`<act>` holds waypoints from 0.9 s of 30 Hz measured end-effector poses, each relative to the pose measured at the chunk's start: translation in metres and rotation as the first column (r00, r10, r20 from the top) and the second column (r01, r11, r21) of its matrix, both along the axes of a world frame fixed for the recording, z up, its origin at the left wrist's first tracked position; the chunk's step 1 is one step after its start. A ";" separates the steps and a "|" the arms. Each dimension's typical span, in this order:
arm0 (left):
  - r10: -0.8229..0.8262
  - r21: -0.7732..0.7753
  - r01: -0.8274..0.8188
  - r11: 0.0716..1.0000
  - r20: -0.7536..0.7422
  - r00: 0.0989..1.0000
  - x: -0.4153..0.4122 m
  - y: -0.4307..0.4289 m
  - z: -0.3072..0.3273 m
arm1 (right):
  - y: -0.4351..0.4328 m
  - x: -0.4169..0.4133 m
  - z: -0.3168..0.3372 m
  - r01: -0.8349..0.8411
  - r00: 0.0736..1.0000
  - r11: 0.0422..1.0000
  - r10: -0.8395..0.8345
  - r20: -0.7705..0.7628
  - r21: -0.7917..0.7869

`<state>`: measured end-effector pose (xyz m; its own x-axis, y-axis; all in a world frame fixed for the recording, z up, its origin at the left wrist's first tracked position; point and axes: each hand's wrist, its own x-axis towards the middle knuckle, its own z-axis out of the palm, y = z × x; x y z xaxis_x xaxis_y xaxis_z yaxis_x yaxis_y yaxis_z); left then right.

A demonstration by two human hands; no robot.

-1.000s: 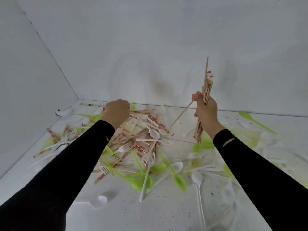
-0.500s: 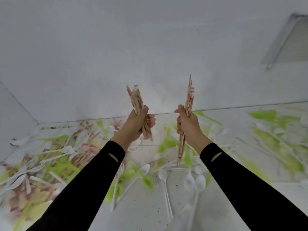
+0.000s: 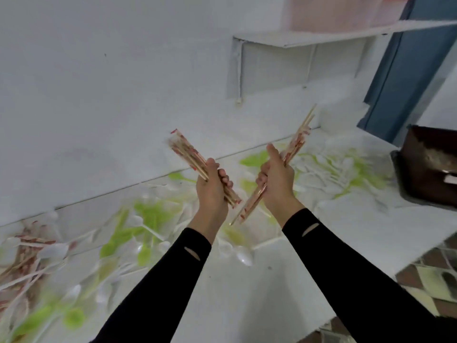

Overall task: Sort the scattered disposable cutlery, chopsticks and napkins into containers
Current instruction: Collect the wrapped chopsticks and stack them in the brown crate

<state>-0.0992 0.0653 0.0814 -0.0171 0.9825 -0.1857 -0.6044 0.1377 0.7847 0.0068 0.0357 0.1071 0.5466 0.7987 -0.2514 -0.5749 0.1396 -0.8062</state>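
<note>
Wooden chopsticks [image 3: 190,157] bunched in left hand [image 3: 211,194] and right hand [image 3: 278,181], fingers [image 3: 223,175] curled tight round them, next up's likely dumping them in that dark box [image 3: 430,167].

Nothing here can be read as a word, number or brand. The left bundle [image 3: 188,154] of wrapped chopsticks, gripped by the left hand [image 3: 212,186], bears small red printed marks on its paper sleeves, but blur leaves them only as red patches. The right bundle [image 3: 298,139], gripped by the right hand [image 3: 277,179], shows the same red marks, equally illegible. The loose wrapped chopsticks [image 3: 27,253] lying at the left of the worktop [image 3: 247,293] also carry red print, too smeared to make out.
</note>
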 end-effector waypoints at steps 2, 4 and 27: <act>0.041 -0.076 -0.038 0.996 0.034 0.999 0.032 0.002 -0.020 | -0.011 0.054 0.014 0.019 0.999 0.996 -0.016 -0.035 0.084; 0.002 -0.157 0.007 0.988 0.058 0.998 0.070 -0.007 -0.041 | -0.020 0.098 0.024 0.041 0.998 0.990 -0.035 -0.049 0.138; -0.723 -0.024 0.730 0.683 0.124 0.680 0.451 -0.045 -0.004 | -0.112 0.442 -0.010 0.172 0.977 0.982 -0.160 0.140 -0.075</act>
